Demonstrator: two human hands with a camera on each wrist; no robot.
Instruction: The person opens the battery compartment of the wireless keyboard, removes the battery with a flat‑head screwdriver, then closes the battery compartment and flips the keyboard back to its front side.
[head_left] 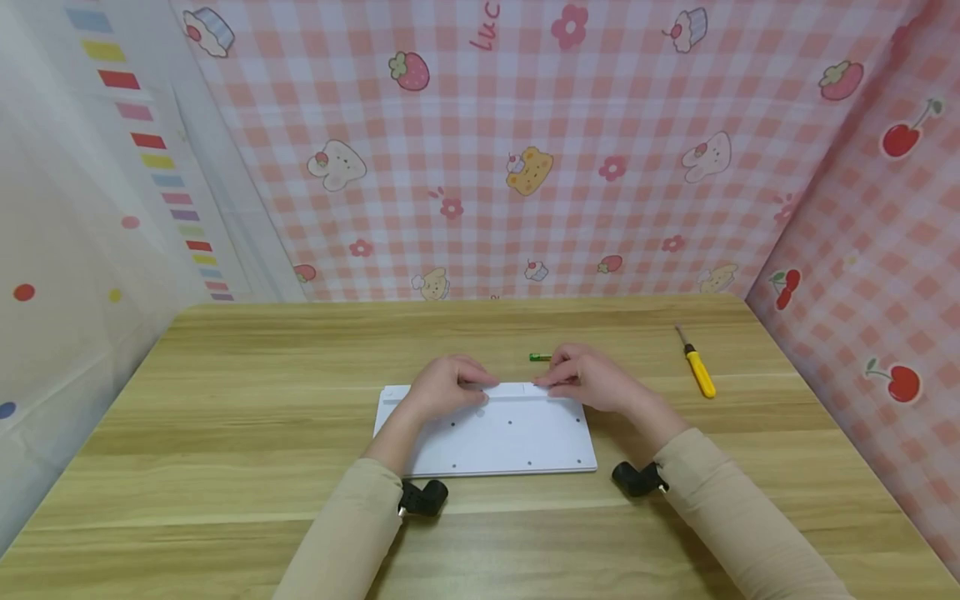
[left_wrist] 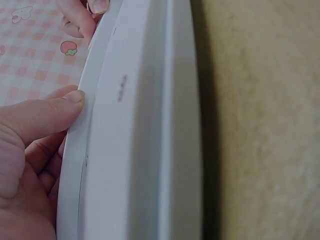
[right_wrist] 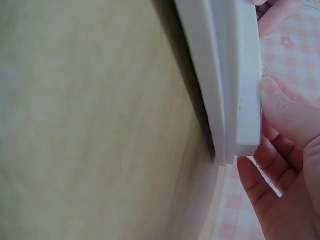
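A white keyboard (head_left: 517,443) lies face down on the table, its underside dotted with several small dark screw holes. Along its far edge runs a raised ridge (head_left: 514,390). My left hand (head_left: 448,387) grips this ridge left of centre; in the left wrist view its thumb (left_wrist: 70,102) presses the ridge, fingers curled behind. Toward the right end, my right hand (head_left: 594,380) pinches the same far edge. The right wrist view shows that thumb (right_wrist: 280,102) on the ridge and fingers around its back. A small green battery (head_left: 539,357) lies just beyond the right hand, partly hidden by it.
A yellow-handled screwdriver (head_left: 699,369) lies on the wooden table (head_left: 247,433) at the right, its shaft pointing away. Pink checked cloth (head_left: 480,225) hangs behind the table and along the right side; a pale curtain (head_left: 82,250) hangs at the left.
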